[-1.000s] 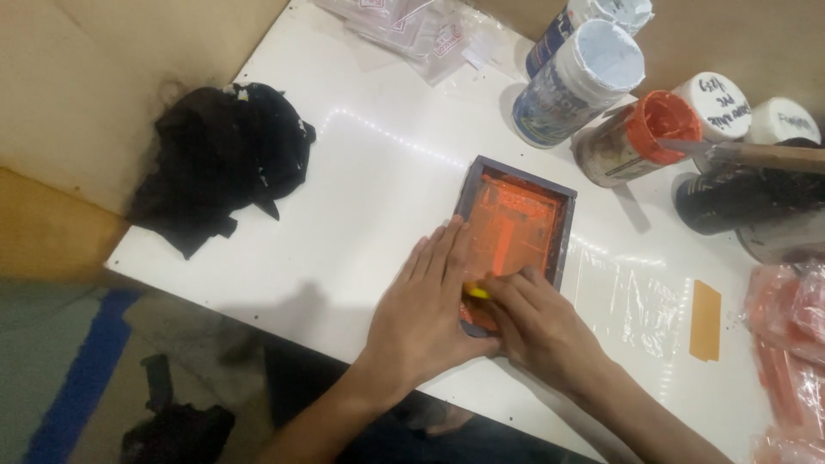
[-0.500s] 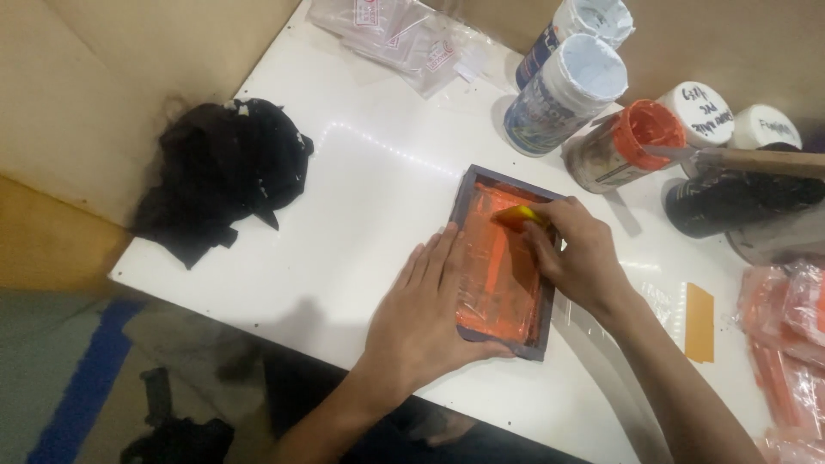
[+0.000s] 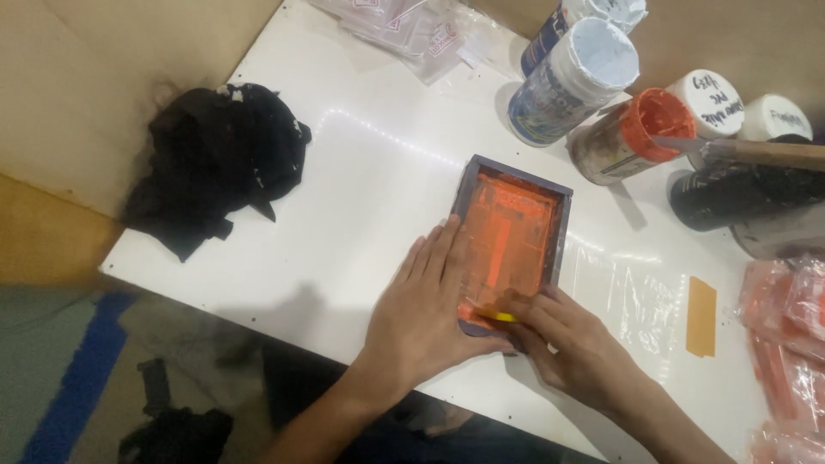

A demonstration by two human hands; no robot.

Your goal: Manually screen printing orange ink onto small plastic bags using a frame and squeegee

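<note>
A small dark-framed printing screen (image 3: pixel 514 232), smeared with orange ink, lies flat on the white table (image 3: pixel 361 198). My left hand (image 3: pixel 430 309) presses flat on the frame's near left edge, fingers spread. My right hand (image 3: pixel 571 344) grips a small yellow squeegee (image 3: pixel 498 316) at the near end of the screen, its edge down in the ink.
A black cloth heap (image 3: pixel 215 163) lies at the table's left. Ink jars stand at the back right: a white-lidded one (image 3: pixel 574 79), an orange-lidded one (image 3: pixel 626 136), a dark tub (image 3: pixel 739 193). Clear plastic bags (image 3: pixel 404 30) lie at the back, orange packets (image 3: pixel 786 344) at the right, a tan card (image 3: pixel 702 316) nearby.
My right hand has pulled the yellow squeegee from the screen's far end back to its near end. My left hand stays pressed on the frame.
</note>
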